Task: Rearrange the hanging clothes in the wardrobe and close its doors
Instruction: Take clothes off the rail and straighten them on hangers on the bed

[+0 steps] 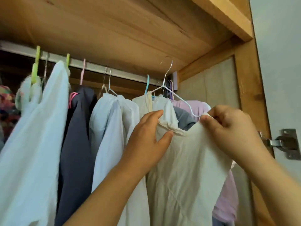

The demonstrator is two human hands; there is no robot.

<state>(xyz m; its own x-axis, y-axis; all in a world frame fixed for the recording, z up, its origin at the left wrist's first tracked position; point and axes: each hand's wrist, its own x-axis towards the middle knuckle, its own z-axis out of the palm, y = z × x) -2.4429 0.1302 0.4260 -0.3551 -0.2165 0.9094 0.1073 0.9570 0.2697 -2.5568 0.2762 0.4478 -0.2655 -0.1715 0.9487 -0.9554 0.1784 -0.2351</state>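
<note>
Both hands are up at the neckline of a cream garment that fills the lower centre and right of the frame. The left hand has its fingers behind the collar and its thumb in front, pinching the left edge of the neck opening; the right hand is curled tight on the right shoulder of the same garment, bunching the cloth at its fingertips. A white wire hanger rises from between the hands, its arm running down toward the right hand and its metal hook standing free below the wardrobe's wooden top, in front of the rail and not over it. The rail is a pale bar running from the upper left of the frame down toward the centre right. Along it hang, from left to right, a small pale piece on a lime green hanger, a long white shirt, a dark navy garment on a pink hanger, another white shirt, then a cream piece on a light blue hanger, with a grey garment and a lilac one behind the held piece. On the right edge sits a metal door hinge beside the wardrobe's wooden side frame.
</note>
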